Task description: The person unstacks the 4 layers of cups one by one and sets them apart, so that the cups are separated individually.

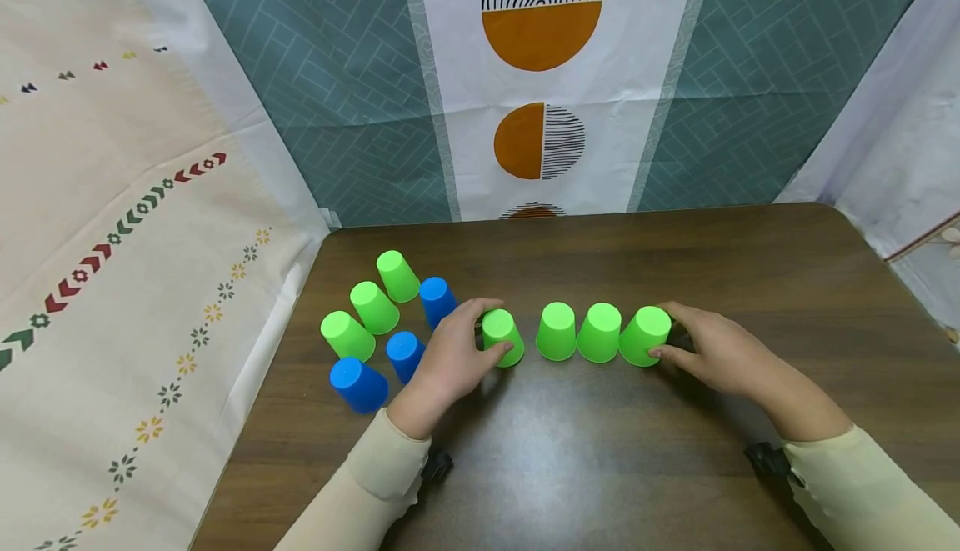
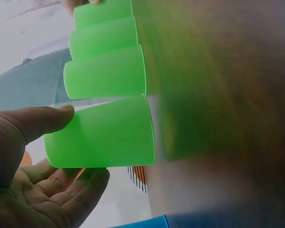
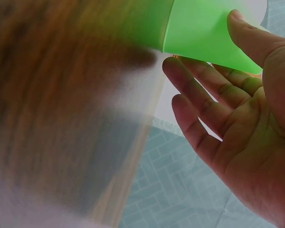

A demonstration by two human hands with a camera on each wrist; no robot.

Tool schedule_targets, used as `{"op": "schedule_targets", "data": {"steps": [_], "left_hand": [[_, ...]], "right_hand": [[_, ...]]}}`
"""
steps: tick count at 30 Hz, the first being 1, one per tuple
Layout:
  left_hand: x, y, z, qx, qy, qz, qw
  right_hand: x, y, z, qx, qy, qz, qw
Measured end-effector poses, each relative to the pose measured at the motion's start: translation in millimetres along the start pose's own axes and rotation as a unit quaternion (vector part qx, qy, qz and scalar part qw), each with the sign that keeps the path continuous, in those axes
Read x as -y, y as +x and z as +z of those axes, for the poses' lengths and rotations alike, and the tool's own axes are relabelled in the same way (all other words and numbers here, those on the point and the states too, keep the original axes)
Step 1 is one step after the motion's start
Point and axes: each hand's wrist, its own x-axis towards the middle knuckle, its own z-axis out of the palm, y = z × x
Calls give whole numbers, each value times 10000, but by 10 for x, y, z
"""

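Note:
My left hand (image 1: 455, 349) holds a green plastic cup (image 1: 501, 338) between thumb and fingers, its closed end up. In the left wrist view the thumb lies on one side of that cup (image 2: 102, 135) and the fingers curve behind it. Right of it stand two upturned green cups, a nearer one (image 1: 557, 332) and a farther one (image 1: 599, 333). At the row's right end my right hand (image 1: 716, 349) grips another green cup (image 1: 645, 336). The right wrist view has the thumb on this cup (image 3: 204, 33), with fingertips on its far side.
Left of my left hand stand three upturned blue cups, one at the front (image 1: 360, 384), one in the middle (image 1: 405, 355) and one at the back (image 1: 437, 301). Beyond them is a slanted line of three green cups (image 1: 374, 308). A patterned cloth (image 1: 360, 92) hangs behind the wooden table (image 1: 570, 468).

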Motion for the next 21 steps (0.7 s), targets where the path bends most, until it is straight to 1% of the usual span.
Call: {"op": "schedule_targets", "data": {"steps": [7,15,21], "left_hand": [[61,-229,-141,-91,-29,89,9999],[188,-509,-298,-114,-54,121,9998],[295,-742,-385,-214,58,237,9995]], "right_hand": [[1,8,-6,-20,0,-29,10000],[-4,3,1,-4,14,-13,10000],[-2,0,4,-1,33,-26,10000]]}}
